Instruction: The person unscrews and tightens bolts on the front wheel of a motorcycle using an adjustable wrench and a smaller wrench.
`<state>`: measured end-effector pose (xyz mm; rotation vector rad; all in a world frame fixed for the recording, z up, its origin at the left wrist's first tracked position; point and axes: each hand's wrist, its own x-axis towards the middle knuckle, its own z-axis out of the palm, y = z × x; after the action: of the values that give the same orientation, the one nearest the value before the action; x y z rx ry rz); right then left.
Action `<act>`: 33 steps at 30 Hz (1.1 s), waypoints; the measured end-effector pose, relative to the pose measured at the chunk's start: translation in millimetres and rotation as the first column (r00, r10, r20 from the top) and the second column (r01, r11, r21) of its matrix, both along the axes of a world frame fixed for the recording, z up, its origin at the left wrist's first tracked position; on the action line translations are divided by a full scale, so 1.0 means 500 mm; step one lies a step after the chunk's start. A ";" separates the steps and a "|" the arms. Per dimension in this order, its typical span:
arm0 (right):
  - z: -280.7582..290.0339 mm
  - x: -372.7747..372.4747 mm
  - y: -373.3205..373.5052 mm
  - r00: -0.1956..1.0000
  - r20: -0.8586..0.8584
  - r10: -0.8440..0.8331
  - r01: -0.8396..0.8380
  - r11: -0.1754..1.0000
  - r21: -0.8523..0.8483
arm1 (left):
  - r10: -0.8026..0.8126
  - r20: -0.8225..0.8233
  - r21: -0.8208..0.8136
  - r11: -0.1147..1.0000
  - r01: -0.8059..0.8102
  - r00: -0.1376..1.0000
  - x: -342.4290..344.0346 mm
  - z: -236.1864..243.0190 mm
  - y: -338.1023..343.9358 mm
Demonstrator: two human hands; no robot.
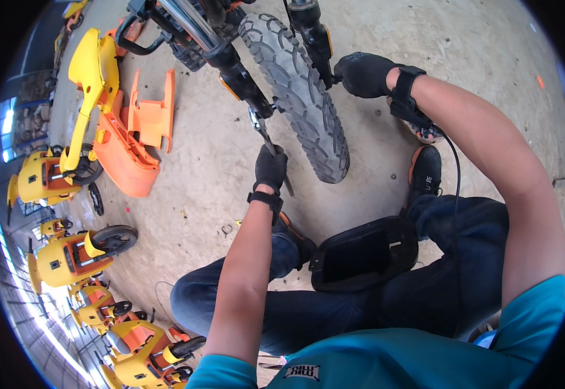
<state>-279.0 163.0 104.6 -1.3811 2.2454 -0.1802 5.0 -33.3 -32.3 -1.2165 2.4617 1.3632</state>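
Note:
A scooter's front wheel with a knobbly black tyre (308, 97) stands on the concrete in front of me, held between two black fork legs. My left hand (271, 167), in a black glove, is shut on a metal wrench (264, 136) whose head sits at the lower end of the left fork leg (240, 76), by the axle. My right hand (363, 73), also gloved, grips the right fork leg (315, 39) on the tyre's other side. I crouch with both knees bent.
A black plastic cover (363, 254) lies between my legs. Loose orange body panels (141, 126) and a yellow panel (91, 84) lie at the left. Several yellow scooters (75, 256) stand along the left edge. Small bits of hardware (226, 229) dot the floor.

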 end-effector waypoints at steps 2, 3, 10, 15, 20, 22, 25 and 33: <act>-0.001 -0.003 -0.002 1.000 0.005 -0.001 0.001 1.000 -0.011 | -0.008 0.008 0.217 0.976 0.006 1.000 0.008 0.008 -0.043; -0.005 -0.001 -0.002 1.000 0.008 -0.012 0.012 0.999 -0.032 | -0.048 0.045 0.219 0.975 0.037 0.998 0.000 0.025 -0.059; -0.020 -0.003 0.011 1.000 -0.017 0.010 -0.012 0.992 -0.123 | 0.054 -0.186 0.262 0.965 -0.003 0.981 -0.014 -0.014 0.032; -0.006 0.002 0.001 0.999 0.029 -0.018 0.020 0.998 -0.060 | 0.050 -0.315 0.229 0.973 0.024 0.948 -0.026 -0.018 0.078; 0.002 0.003 0.002 0.998 0.038 -0.059 0.060 0.998 -0.026 | 0.008 0.012 -0.036 0.999 -0.007 1.000 0.018 0.013 0.003; 0.001 0.002 0.003 0.998 0.032 -0.061 0.062 0.998 -0.021 | -0.019 0.082 -0.056 0.998 0.024 0.996 0.018 0.029 -0.003; -0.010 0.006 0.007 0.998 0.014 -0.061 0.062 0.996 -0.071 | 0.071 0.064 0.244 0.966 -0.085 0.995 -0.003 0.034 -0.001; -0.028 -0.003 0.007 0.998 -0.056 -0.020 0.010 0.985 -0.174 | -0.066 -0.260 0.302 0.942 0.147 0.963 0.023 -0.126 0.054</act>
<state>-280.3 166.5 90.6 -1.4762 2.3340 -0.3539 16.5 -6.4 -95.4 -0.8735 2.2841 1.8889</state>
